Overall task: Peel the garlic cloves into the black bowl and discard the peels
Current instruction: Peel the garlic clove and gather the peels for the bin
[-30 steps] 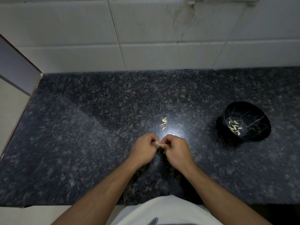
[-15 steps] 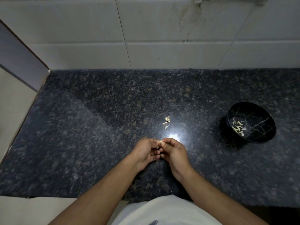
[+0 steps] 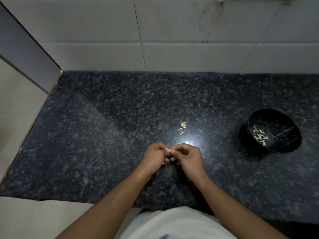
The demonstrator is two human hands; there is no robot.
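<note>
Left hand [image 3: 155,156] and right hand [image 3: 187,156] both pinch one garlic clove [image 3: 170,150] with curled fingertips, well left of the black bowl [image 3: 274,131], which holds peeled cloves. Peel scraps [image 3: 183,127] lie left of the bowl, beyond the hands. Risk: the small clove could slip from the pinch, or peel could stick and reach the bowl.

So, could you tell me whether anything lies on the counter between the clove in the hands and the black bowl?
Nothing visible does. The garlic clove is pinched between both hands, and bare counter runs rightward to the black bowl. The loose peels lie farther back, off that line.
</note>
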